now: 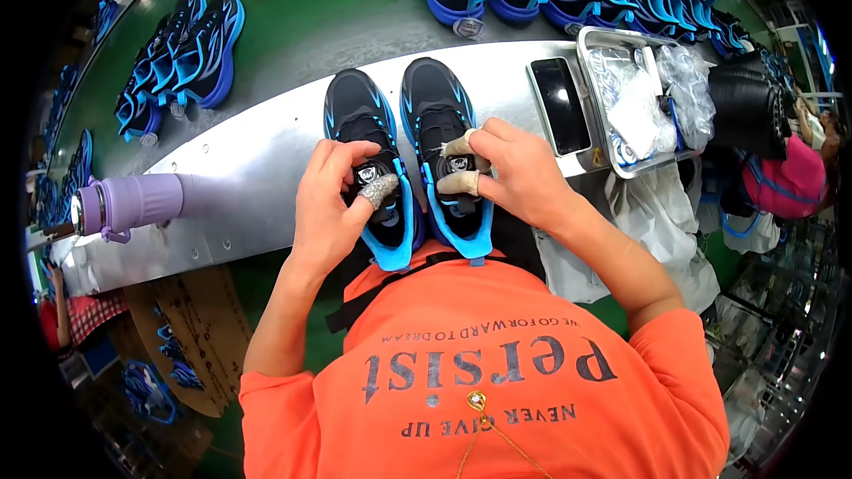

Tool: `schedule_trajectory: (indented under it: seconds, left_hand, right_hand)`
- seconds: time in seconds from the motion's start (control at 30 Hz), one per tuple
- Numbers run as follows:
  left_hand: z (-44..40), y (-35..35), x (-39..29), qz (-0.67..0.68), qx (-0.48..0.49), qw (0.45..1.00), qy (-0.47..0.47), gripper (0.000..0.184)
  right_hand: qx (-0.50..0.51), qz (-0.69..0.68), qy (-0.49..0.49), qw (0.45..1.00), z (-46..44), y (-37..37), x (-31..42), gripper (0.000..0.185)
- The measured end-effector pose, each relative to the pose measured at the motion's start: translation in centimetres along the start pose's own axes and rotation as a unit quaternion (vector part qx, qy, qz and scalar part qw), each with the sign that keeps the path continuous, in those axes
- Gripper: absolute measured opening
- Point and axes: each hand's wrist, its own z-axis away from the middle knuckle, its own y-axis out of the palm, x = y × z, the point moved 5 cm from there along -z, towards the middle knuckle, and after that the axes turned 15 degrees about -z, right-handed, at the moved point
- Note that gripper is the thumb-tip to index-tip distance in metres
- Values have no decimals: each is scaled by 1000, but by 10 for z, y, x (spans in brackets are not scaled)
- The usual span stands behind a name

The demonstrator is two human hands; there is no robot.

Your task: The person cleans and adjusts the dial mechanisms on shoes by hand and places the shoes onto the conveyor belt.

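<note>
At the tabletop (257,182) edge, paired shoes (352,96) stand heels toward the person (515,324), presumably for access; left hand (330,191) and right hand (524,173) each pinch one tongue (366,175) by its sides.

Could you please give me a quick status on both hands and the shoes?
Left hand on left shoe; right hand on right shoe. Shoes side by side, toes forward. Nothing seen blocking; phone off to the right.
</note>
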Motion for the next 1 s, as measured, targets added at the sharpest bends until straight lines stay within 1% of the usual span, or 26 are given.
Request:
schedule_trajectory:
  seconds: [0.1,0.2,0.33,0.37,0.43,0.5,0.6,0.63,0.73,0.77,0.87,0.9,1.0]
  left_hand:
    - [1,1,1,4,-3,1000,6,42]
    - [0,3,3,2,-4,1000,4,42]
    - [0,3,2,8,-6,1000,4,41]
    - [-1,3,2,6,-7,1000,6,41]
    - [-1,2,1,-1,-2,1000,8,40]
    - [-2,2,0,-8,4,1000,6,39]
    - [-2,2,-7,-40,-24,999,4,39]
    - [-2,3,-5,-31,-12,999,6,38]
    - [-7,3,12,76,91,993,23,37]
    - [-4,3,19,106,85,990,29,36]
    - [-2,-5,1,54,31,997,35,36]
    - [-2,-4,0,19,14,999,26,38]
    - [-7,0,7,32,26,998,45,40]
  right_hand:
    - [42,-112,-128,985,-8,-9,4,38]
    - [49,-101,-133,985,-7,-3,-7,37]
    - [-35,4,-65,997,2,0,-2,38]
    - [-26,-18,-71,997,1,-2,0,34]
    - [18,-114,-112,987,-3,-6,2,32]
    - [46,-135,-117,983,-4,-5,-5,31]
    - [-31,-26,-84,996,1,5,-4,32]
    - [-30,-28,-37,998,4,4,-2,35]
    - [-28,-92,-53,994,3,-1,2,36]
    - [-25,-107,-69,992,2,-2,0,36]
    - [-16,-137,-9,990,-4,-11,11,33]
    - [-14,-135,-20,991,-7,-11,15,30]
    - [13,-119,-19,993,-12,-7,18,25]
